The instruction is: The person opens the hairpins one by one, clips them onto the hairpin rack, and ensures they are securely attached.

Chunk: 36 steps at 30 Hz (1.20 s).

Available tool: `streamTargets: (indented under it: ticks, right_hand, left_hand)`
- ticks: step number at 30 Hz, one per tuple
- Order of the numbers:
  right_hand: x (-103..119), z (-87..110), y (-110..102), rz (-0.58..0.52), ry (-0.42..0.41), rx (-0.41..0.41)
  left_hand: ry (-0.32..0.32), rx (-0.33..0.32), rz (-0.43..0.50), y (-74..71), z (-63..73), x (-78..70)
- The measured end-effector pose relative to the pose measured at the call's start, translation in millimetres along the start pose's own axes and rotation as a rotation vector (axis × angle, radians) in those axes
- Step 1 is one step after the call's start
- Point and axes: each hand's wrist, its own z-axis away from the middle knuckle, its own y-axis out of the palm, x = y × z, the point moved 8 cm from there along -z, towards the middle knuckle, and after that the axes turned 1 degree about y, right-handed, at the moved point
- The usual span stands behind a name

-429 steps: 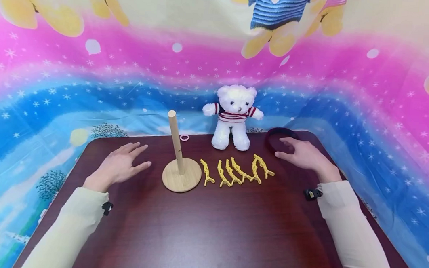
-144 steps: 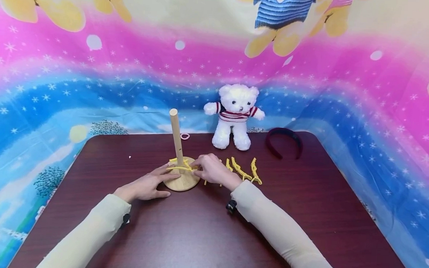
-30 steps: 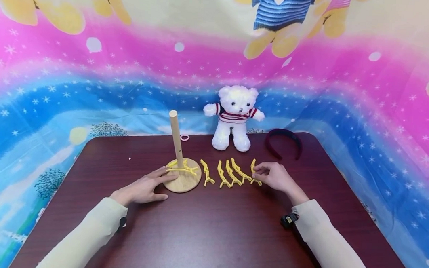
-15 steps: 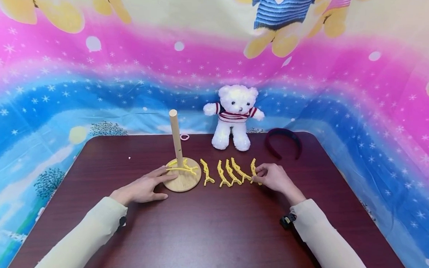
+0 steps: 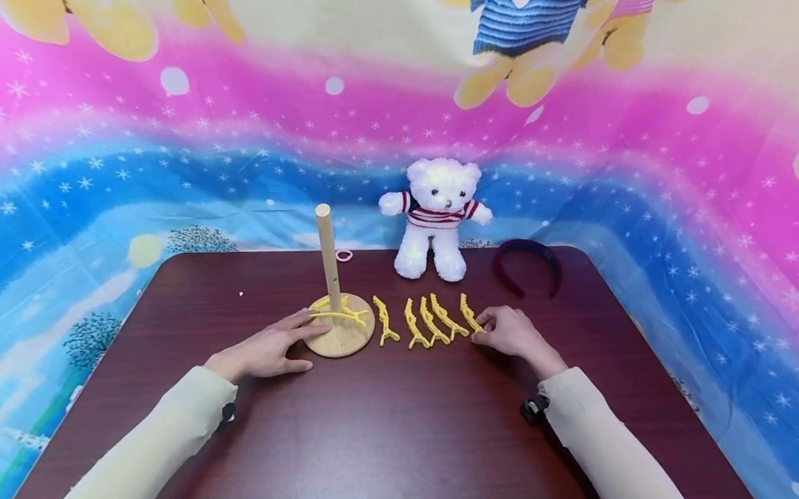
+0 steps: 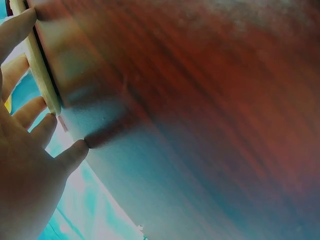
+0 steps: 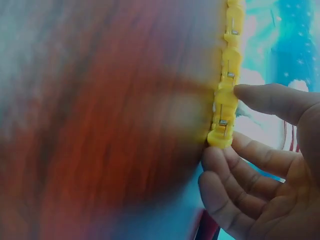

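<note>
The right hand [image 5: 513, 332] pinches the rightmost yellow clip [image 5: 470, 314] at its near end, thumb against one side and fingertips on the other. Seen from the right wrist, this clip is a chain of smooth, moulded plastic segments, each with a small metal coil spring [image 7: 223, 122]. To its left lie three matching clips [image 5: 430, 319] close together, and beyond them a leftmost clip [image 5: 385, 323], all forked at the near end. The left hand [image 5: 258, 354] holds nothing; its fingers extend onto the left rim of a round, pale wooden base [image 5: 347, 345], which carries a cylindrical post [image 5: 329, 261]. Another clip [image 5: 348, 317] lies on the base, showing on both near and far sides of the post. Along the far edge of the glossy, wood-grained table [image 5: 397, 430] are a pale pink ring [image 5: 345, 261], a fluffy white teddy bear [image 5: 437, 184] in a striped jersey, and a dark red arched headband [image 5: 522, 245].
</note>
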Motion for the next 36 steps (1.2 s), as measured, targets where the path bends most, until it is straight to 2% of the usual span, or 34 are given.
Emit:
streamTargets:
  ticks: [22, 27, 36]
  right_hand:
    - [-10.6, 0.0, -0.4, 0.065, 0.099, 0.006]
    - [-12.2, 0.6, -5.8, 0.065, 0.084, -0.011]
    - [-16.4, 3.1, -19.0, 0.003, 0.082, -0.092]
  left_hand:
    - [0.004, -0.009, 0.009, 0.3, 0.8, -1.7]
    - [0.004, -0.008, 0.009, 0.2, 0.6, -1.8]
    - [0.004, -0.009, 0.005, -0.5, 0.5, -1.6]
